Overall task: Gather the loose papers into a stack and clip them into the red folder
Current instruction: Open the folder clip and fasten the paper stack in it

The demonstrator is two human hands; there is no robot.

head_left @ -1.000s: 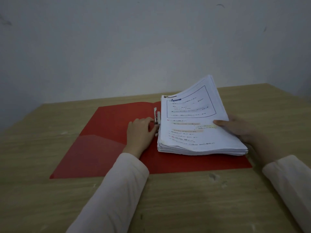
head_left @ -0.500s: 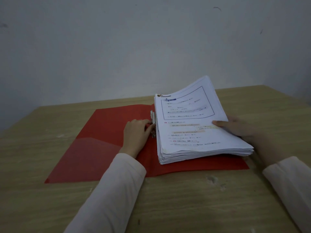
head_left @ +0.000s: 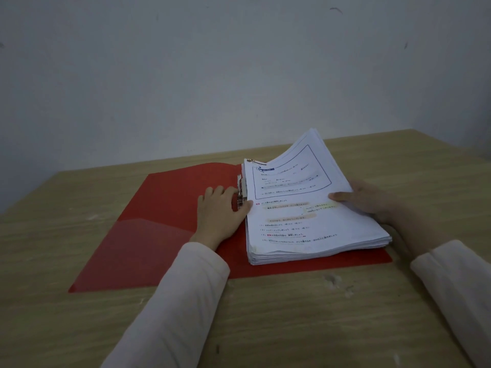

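The red folder (head_left: 170,208) lies open near the desk's (head_left: 292,314) far edge. The left hand (head_left: 220,211) presses its metal clip (head_left: 241,191), grip narrow. The paper stack (head_left: 305,216) covers the folder's right half; the right hand (head_left: 372,200) holds its lifted right edge.

The open plastic folder (head_left: 170,208) is bright red, and its translucent corner pocket (head_left: 138,248) shows a paler, milky red. The thick stack of printed paper sheets (head_left: 305,221) is white, its top page carrying black text lines, a dark blue rectangular frame, a small red square mark and pale yellow and tan highlighted bands. The small metal clip (head_left: 241,191) is silver. The wooden tabletop (head_left: 292,314) is light tan with fine grain streaks. Both long sleeves (head_left: 170,301) are cream. The plain wall (head_left: 212,75) is pale grey.
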